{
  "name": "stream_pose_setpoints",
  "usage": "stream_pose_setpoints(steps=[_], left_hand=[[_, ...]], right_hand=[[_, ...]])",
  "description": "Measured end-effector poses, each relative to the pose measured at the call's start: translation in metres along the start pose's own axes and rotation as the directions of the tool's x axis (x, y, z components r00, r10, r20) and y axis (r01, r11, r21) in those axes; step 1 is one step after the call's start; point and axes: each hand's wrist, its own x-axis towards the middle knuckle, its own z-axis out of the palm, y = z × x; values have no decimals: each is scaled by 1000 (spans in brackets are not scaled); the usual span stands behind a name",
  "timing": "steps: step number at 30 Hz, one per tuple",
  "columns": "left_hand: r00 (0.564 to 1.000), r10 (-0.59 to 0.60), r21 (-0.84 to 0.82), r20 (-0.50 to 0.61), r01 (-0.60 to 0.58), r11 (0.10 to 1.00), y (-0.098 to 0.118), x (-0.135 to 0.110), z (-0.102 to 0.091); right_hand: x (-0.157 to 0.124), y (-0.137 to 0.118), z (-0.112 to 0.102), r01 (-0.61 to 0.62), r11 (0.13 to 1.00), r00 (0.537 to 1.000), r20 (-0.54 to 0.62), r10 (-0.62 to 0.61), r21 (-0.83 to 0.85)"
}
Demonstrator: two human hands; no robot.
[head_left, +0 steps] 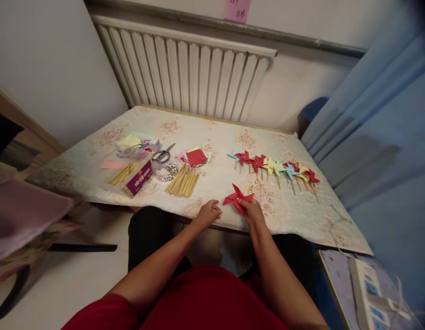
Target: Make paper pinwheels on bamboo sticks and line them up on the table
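A red paper pinwheel [238,199] with folded blades is in my right hand [252,211], whose thumb and fingers grip it near the centre, where a small white dot shows. To its left, my left hand [208,214] hovers at the table's front edge, fingers loosely bent and apart, with nothing visible in them. It does not touch the pinwheel. A bundle of thin wooden sticks [183,181] lies beyond my left hand. Behind the sticks sits a stack of paper squares [196,157], a red one on top.
Finished pinwheels on sticks [274,167] line the table's right side. At left are scissors [163,155], a round container of small shiny pieces [166,170], a purple-fronted box [138,178] with sticks, and paper pieces [131,141]. A power strip [367,293] lies lower right.
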Motion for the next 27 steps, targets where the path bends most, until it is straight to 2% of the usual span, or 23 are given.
stream_pose_setpoints(steps=[4,6,11,16,18,20,24,27], left_hand=[[998,-57,-219,35,64,974,16,-6,5],[995,-78,-254,69,94,963,21,-8,7],[996,-89,-186,23,92,978,26,-11,9],[994,-109,-122,7,109,986,20,-13,11],[996,-89,-25,12,89,996,14,-13,9],[998,-54,186,26,48,981,7,-12,5],[1000,-22,427,0,19,904,-3,-8,-13],[999,37,572,-39,-8,820,-2,-4,-33]], right_hand=[[-11,-6,7,-50,994,995,86,42,93],[-16,-6,9,-54,994,993,112,43,99],[-22,-3,13,-42,996,990,136,31,82],[-24,-1,10,-61,997,986,156,52,53],[-22,-1,4,-49,998,989,142,43,36],[-17,-1,-5,-33,999,993,115,32,6],[-4,-1,-28,-33,999,998,44,34,-33],[4,1,-42,-45,999,999,21,45,-21]])
